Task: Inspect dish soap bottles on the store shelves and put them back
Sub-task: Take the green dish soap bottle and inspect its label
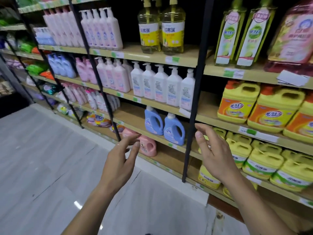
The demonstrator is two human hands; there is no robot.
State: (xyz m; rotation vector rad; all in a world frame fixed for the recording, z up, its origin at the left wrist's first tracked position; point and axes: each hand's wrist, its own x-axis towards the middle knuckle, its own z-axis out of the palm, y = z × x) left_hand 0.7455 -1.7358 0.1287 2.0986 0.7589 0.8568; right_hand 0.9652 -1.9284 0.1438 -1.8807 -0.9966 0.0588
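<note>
Left hand [118, 160]: raised, holding nothing, fingers [130, 139] loosely spread.
Pink jug [148, 147]: just beyond left fingertips, on low shelf.
Right hand [215, 155]: empty, fingers apart, beside black upright [191, 116].
Yellow dish soap jugs [264, 160]: shelved right of right fingers.

Chinese characters are showing on the yellow-and-orange plastic jugs [237, 102] right of the black metal shelf post [194, 92], too blurred for reading.
</note>
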